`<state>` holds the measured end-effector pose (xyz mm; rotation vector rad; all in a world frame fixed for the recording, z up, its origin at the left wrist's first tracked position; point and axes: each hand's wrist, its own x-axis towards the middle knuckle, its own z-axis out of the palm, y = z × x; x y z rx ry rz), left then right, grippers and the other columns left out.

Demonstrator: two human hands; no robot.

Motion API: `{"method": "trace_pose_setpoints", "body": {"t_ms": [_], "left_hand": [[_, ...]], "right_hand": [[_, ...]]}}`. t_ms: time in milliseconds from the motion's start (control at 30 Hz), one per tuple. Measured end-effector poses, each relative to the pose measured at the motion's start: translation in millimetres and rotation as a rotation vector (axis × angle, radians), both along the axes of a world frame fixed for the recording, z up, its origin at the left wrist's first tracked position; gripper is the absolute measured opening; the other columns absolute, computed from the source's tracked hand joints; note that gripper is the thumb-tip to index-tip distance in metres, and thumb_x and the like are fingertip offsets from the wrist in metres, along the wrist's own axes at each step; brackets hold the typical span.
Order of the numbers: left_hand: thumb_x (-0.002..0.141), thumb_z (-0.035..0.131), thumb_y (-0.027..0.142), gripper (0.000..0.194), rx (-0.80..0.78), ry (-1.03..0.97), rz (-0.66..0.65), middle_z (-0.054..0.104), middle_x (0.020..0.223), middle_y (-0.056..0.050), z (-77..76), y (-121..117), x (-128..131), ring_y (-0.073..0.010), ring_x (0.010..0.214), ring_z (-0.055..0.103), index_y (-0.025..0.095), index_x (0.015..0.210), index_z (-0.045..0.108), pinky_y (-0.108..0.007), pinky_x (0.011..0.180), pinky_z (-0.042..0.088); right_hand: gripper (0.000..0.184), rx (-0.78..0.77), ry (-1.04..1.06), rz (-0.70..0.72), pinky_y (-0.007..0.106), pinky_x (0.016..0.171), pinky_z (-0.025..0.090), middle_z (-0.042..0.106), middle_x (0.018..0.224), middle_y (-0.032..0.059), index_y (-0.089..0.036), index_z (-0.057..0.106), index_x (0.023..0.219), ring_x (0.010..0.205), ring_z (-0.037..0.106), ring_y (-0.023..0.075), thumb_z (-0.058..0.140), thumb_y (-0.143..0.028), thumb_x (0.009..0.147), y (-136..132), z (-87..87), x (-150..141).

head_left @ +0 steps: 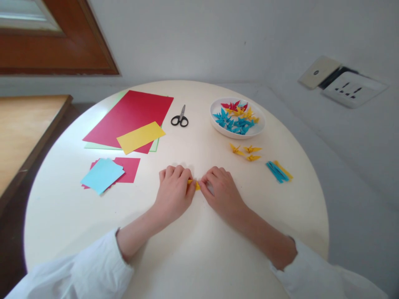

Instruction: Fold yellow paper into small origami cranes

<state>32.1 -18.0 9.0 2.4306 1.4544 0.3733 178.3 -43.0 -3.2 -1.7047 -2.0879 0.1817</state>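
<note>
My left hand [174,189] and my right hand [220,189] rest on the round cream table [193,253], fingers curled, meeting at the middle. Between their fingertips they pinch a small folded piece of yellow paper [195,184]; most of it is hidden under the fingers. Three small yellow paper cranes [246,152] lie on the table just beyond my right hand. Both forearms come out of white sleeves.
A white dish [218,124] with several blue, yellow and red paper cranes stands far right. Black scissors [180,119] lie at the back middle. Red [131,112], yellow [140,137] and light blue [102,175] sheets lie left. Blue and yellow strips [279,170] lie right.
</note>
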Motion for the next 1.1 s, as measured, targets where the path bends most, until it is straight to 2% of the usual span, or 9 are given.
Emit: {"method": "trace_pose_setpoints", "body": {"t_ms": [467, 800, 1100], "left_hand": [[0.085, 0.040, 0.024, 0.014, 0.034, 0.015, -0.006, 0.056, 0.083, -0.007, -2.1, 0.1, 0.6, -0.0245, 0.081, 0.044, 0.019, 0.077, 0.051, -0.042, 0.073, 0.033], [0.085, 0.041, 0.024, 0.014, 0.030, 0.053, -0.005, 0.056, 0.084, -0.007, -2.3, 0.2, 0.7, -0.0249, 0.082, 0.044, 0.018, 0.079, 0.051, -0.041, 0.074, 0.034], [0.086, 0.039, 0.025, 0.016, 0.034, 0.073, 0.003, 0.057, 0.086, -0.007, -2.0, 0.3, 0.9, -0.0251, 0.083, 0.045, 0.017, 0.079, 0.051, -0.041, 0.074, 0.034]], "right_hand": [[0.014, 0.024, -0.037, 0.001, 0.033, 0.066, 0.036, 0.058, 0.074, 0.0052, -0.019, 0.052, 0.066, 0.072, 0.048, 0.0195, 0.054, -0.018, 0.080, 0.1, -1.2, 0.3], [0.015, 0.008, 0.025, -0.006, 0.033, 0.067, 0.038, 0.057, 0.074, 0.0055, -0.020, 0.050, 0.065, 0.072, 0.049, 0.0195, 0.052, -0.015, 0.078, -1.1, 0.1, 2.6], [0.014, 0.016, -0.030, 0.000, 0.031, 0.067, 0.038, 0.058, 0.074, 0.0050, -0.019, 0.052, 0.066, 0.071, 0.049, 0.0188, 0.052, -0.016, 0.079, -0.4, -0.5, 3.7]]}}
